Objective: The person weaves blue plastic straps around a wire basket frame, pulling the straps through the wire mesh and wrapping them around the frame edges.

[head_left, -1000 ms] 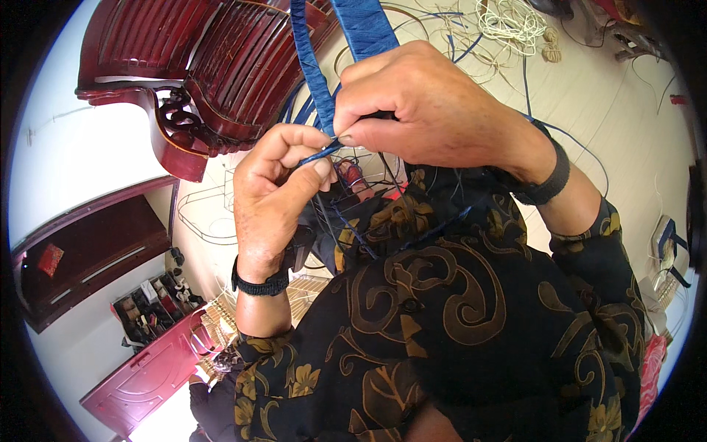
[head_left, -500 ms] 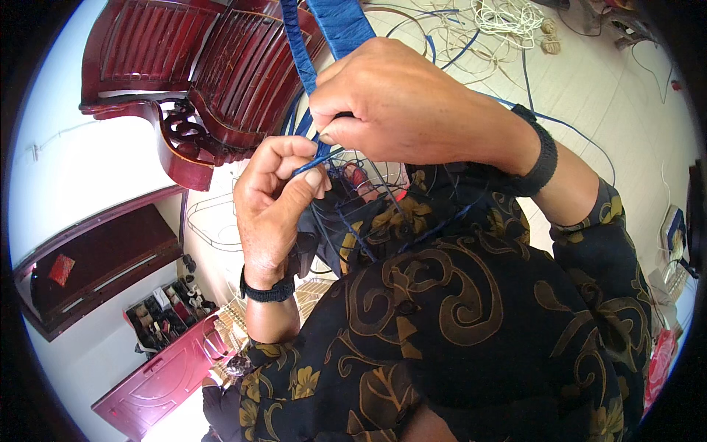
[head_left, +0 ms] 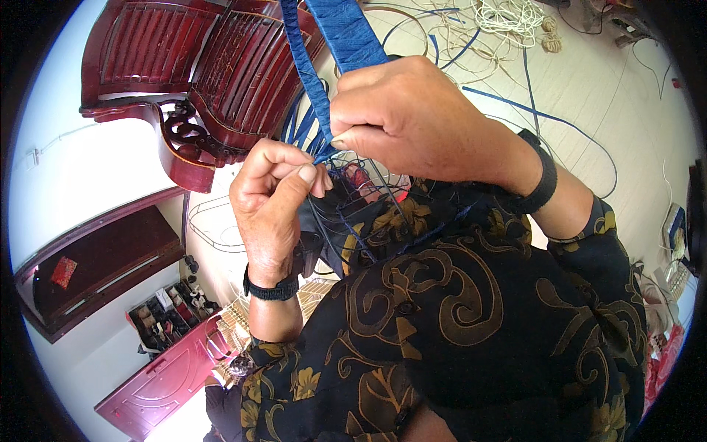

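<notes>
Between my two hands runs a narrow blue strip (head_left: 305,66), coming down from the top of the view. My left hand (head_left: 272,195) pinches it, thumb against the fingers, near its lower part. Close beside, on the right, my right hand (head_left: 423,121) is closed on the same strip, thumb tip pressed to the curled fingers. Behind the right knuckles rises a wide band wrapped in blue (head_left: 346,33); whether that hand touches it is hidden. Thin dark wires and blue strands (head_left: 357,236) spread below the hands, over my lap.
A carved dark-red wooden bench (head_left: 250,66) stands at the upper left. Pale cords (head_left: 508,15), a small twine ball (head_left: 551,43) and loose blue strips (head_left: 515,105) lie on the tiled floor. At the lower left are a box of small items (head_left: 169,317) and a pink panel (head_left: 155,372).
My right hand has shifted down and slightly right, uncovering more of the wide blue band. The blue piece across my left thumb no longer shows there. My left hand has barely moved.
</notes>
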`<act>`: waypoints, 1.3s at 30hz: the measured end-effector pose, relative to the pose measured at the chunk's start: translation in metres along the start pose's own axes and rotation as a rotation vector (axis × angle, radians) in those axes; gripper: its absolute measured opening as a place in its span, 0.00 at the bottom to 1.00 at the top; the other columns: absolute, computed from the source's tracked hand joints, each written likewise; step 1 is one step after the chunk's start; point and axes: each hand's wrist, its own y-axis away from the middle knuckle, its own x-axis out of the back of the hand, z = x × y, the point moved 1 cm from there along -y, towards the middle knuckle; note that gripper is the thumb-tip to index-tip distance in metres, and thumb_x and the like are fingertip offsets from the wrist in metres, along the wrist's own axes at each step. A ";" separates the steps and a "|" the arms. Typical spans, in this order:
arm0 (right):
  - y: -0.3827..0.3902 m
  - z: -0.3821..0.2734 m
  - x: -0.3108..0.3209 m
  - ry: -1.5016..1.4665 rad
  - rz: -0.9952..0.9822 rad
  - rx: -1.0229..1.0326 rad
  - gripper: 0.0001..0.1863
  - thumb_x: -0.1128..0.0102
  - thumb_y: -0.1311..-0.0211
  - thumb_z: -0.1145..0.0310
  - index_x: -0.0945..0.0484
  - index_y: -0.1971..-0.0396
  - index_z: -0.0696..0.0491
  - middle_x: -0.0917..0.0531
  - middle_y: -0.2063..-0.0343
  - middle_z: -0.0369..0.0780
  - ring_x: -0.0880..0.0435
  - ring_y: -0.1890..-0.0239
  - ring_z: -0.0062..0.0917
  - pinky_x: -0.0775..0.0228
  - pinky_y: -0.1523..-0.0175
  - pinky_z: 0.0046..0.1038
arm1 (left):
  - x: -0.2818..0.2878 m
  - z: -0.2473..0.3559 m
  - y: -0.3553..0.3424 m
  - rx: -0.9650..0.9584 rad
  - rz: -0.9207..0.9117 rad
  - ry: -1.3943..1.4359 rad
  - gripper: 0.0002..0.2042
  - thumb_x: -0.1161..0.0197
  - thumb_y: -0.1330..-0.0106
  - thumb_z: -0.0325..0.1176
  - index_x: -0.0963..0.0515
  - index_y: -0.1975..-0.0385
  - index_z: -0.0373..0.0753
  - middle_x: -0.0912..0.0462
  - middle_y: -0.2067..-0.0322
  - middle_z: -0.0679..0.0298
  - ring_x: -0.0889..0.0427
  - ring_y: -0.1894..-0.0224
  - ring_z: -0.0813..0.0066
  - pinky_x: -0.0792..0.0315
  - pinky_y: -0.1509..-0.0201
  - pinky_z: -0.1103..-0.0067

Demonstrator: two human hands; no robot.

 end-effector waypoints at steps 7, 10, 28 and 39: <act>0.017 -0.015 0.000 0.212 -0.006 0.142 0.06 0.38 0.44 0.66 0.25 0.78 0.47 0.28 0.77 0.33 0.21 0.73 0.26 0.30 0.75 0.29 | -0.002 0.006 -0.001 0.076 0.033 -0.048 0.03 0.43 0.37 0.18 0.25 0.65 0.31 0.19 0.74 0.61 0.20 0.70 0.77 0.25 0.60 0.80; 0.027 -0.019 -0.001 0.287 0.004 0.223 0.05 0.39 0.43 0.65 0.24 0.77 0.45 0.31 0.76 0.30 0.23 0.71 0.20 0.32 0.77 0.25 | -0.002 0.012 -0.006 0.157 0.021 -0.077 0.06 0.42 0.38 0.20 0.23 0.63 0.30 0.18 0.72 0.61 0.19 0.68 0.77 0.25 0.59 0.80; 0.040 -0.026 -0.009 0.360 0.011 0.283 0.09 0.39 0.42 0.62 0.28 0.77 0.48 0.32 0.76 0.31 0.26 0.72 0.20 0.34 0.76 0.23 | 0.007 0.028 -0.041 0.599 -0.380 -0.113 0.10 0.42 0.34 0.29 0.21 0.75 0.32 0.21 0.80 0.64 0.22 0.75 0.76 0.28 0.64 0.81; 0.045 -0.030 -0.009 0.409 -0.001 0.239 0.05 0.41 0.51 0.67 0.26 0.77 0.52 0.32 0.75 0.34 0.28 0.71 0.23 0.37 0.73 0.25 | -0.002 0.037 -0.043 0.493 -0.414 -0.425 0.10 0.38 0.32 0.32 0.21 0.74 0.35 0.22 0.81 0.69 0.25 0.76 0.83 0.32 0.68 0.84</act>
